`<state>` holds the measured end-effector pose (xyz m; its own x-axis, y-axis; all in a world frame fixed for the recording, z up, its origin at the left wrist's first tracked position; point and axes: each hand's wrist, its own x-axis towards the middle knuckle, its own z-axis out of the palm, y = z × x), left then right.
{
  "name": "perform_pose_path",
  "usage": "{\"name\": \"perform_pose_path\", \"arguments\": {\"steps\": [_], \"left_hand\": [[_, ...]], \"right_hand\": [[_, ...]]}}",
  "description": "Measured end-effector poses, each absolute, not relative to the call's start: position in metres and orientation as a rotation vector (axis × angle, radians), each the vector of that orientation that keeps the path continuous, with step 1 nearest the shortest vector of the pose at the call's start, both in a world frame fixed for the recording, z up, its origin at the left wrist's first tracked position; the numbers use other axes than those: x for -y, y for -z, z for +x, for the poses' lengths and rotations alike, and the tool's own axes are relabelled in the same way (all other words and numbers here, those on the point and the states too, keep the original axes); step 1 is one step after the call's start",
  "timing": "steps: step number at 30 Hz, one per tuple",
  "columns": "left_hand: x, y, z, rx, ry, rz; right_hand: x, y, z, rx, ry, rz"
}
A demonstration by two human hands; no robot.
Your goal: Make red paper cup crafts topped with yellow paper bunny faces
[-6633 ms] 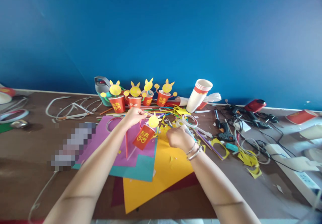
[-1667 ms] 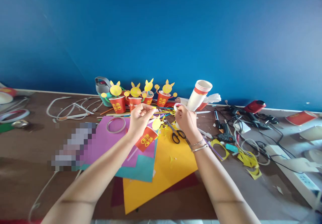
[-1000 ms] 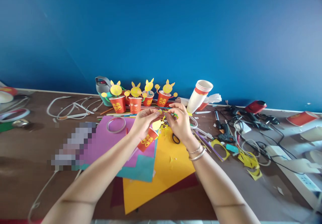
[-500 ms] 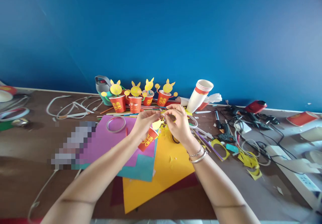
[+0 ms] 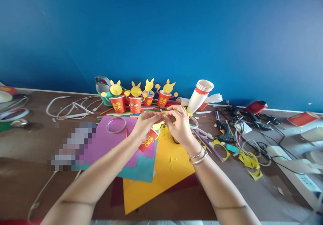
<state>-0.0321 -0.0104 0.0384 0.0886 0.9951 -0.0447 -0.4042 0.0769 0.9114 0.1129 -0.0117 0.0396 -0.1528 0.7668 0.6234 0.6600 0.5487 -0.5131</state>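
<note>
My left hand (image 5: 146,125) and my right hand (image 5: 178,122) meet over the middle of the table, fingertips almost touching. Both are closed in a pinch, and whatever is between the fingers is too small and hidden to name. Just below the left fingers shows a rounded yellow paper piece (image 5: 156,126), partly covered; I cannot tell whether it is held. A red paper cup (image 5: 148,140) with yellow print lies tilted under my left hand, its mouth toward the upper right. Beneath are a yellow sheet (image 5: 161,174), a purple sheet (image 5: 101,140) and a teal sheet (image 5: 142,169).
Behind stand several red cups (image 5: 135,105) with yellow rabbit-shaped paper heads, and a stack of white cups (image 5: 198,98). A tape roll (image 5: 116,125) lies left. On the right are yellow scraps (image 5: 220,150), a glue gun (image 5: 225,135), tangled cables and a power strip (image 5: 295,171).
My left fingertips have shifted slightly toward the right hand and now cover more of the yellow paper piece. The rest looks the same.
</note>
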Motion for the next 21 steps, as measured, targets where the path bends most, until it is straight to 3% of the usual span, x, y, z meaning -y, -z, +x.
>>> {"name": "perform_pose_path", "arguments": {"steps": [13,21], "left_hand": [[0.011,-0.041,-0.034,-0.910,-1.260,1.046],[0.012,-0.049,-0.038,-0.949,-1.184,1.134]], "right_hand": [[0.021,-0.049,0.114,1.814,-0.126,-1.309],[0.009,-0.051,0.124,1.802,-0.580,-1.047]]}}
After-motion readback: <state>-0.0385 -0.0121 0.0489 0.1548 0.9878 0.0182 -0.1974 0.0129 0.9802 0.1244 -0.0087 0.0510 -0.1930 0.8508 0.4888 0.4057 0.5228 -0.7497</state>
